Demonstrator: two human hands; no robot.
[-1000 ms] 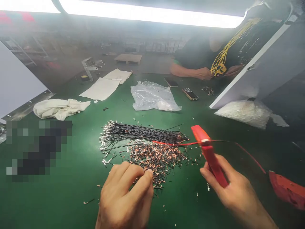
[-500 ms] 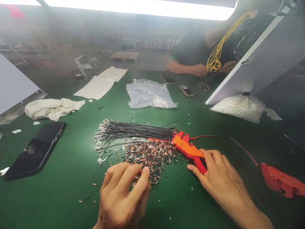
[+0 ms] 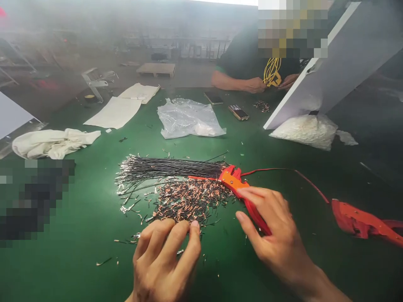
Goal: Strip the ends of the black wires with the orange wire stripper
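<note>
My left hand (image 3: pixel 166 260) rests at the near edge of a pile of short black wire offcuts with bare copper ends (image 3: pixel 189 199). Its fingers bend downward, the thumb stands apart, and I see nothing held; some fingertips are hidden. Over the handles of a red and orange wire stripper (image 3: pixel 233 181) is my right hand (image 3: pixel 270 226), fingers stretched and thumb spread, slightly smeared by motion. The stripper lies on the table, its jaws beside the right end of a bundle of black wires (image 3: pixel 176 167) with silvery terminals at the left.
A second red and orange tool (image 3: pixel 355 218) lies at right. Behind are a clear plastic bag (image 3: pixel 189 119), papers (image 3: pixel 115 112), phones (image 3: pixel 238 112) and a filled bag (image 3: pixel 305 131). White cloth (image 3: pixel 56 142) is at left. Across the table, a person's hands (image 3: pixel 255 85) hold yellow wires.
My right hand has loosened from the stripper's handles, with its fingers straighter. My left thumb has parted from the index finger. The whole view has shifted, and parts are now pixelated.
</note>
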